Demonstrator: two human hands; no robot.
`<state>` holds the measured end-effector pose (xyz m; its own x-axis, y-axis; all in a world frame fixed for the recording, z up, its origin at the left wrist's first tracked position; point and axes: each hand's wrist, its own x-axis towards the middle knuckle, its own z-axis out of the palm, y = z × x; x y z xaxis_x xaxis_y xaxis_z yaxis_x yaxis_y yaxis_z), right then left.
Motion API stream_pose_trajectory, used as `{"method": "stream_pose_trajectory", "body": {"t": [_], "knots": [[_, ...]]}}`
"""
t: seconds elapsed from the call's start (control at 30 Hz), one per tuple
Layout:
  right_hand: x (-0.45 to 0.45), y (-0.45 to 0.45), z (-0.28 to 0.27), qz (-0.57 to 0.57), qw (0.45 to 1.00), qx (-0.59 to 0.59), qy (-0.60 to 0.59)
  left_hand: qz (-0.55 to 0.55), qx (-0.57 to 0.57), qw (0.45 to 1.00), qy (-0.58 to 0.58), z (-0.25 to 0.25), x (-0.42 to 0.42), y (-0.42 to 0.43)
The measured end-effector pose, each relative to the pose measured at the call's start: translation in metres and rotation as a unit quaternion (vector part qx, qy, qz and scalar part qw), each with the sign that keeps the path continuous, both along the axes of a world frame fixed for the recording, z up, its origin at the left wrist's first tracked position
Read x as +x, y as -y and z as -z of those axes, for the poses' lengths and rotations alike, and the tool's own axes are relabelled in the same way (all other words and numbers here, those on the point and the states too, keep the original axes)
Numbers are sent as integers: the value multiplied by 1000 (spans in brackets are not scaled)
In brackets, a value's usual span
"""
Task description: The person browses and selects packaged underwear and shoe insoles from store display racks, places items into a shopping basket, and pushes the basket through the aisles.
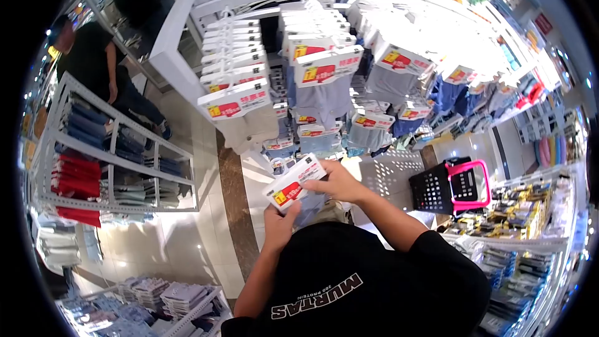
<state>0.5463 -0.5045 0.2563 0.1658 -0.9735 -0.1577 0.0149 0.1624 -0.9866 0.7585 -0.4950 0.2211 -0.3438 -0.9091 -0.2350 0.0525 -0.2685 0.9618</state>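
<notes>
In front of my body both hands grip one packaged pair of underwear with a white cardboard header (295, 183), printed with a red and yellow price label. My left hand (279, 226) pinches the header's lower left corner, the thumb on its front. Across its right end lies my right hand (339, 182), fingers closed with the thumb on the card. Grey-blue fabric shows below the header, partly hidden by my hands. Just beyond hang rows of similar packs, among them a beige one (240, 126) and a grey-blue one (319, 97).
A black shopping basket (432, 190) with a pink handle is on the floor to the right. White shelving (134, 171) with folded clothes stands left, where a person (93, 56) in dark clothes is. More packs (521, 212) fill the right-hand rack. Folded garments (187, 299) lie at lower left.
</notes>
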Motion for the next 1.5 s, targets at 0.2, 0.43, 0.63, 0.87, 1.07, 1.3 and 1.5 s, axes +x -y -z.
{"method": "stream_pose_trajectory", "body": {"t": [0.2,0.43,0.63,0.87,1.07,1.3,1.5], "knots": [[-102,0,-22,339,925,-88,148,72,-31,996,-39,18,-13,-6],[-185,21,-77,404,843,-297,196,54,30,998,-2,41,4,-16],[-178,54,-53,370,878,-248,172,31,29,999,-6,41,11,-18],[-175,38,-10,492,855,-155,51,13,82,996,-13,66,19,-32],[-199,-12,-6,547,820,-157,-60,80,73,994,31,88,14,-26],[-284,-29,-48,608,745,-262,-79,79,2,994,75,65,-20,6],[-358,-15,-51,578,743,-302,-151,50,40,996,56,58,-84,-14]]}}
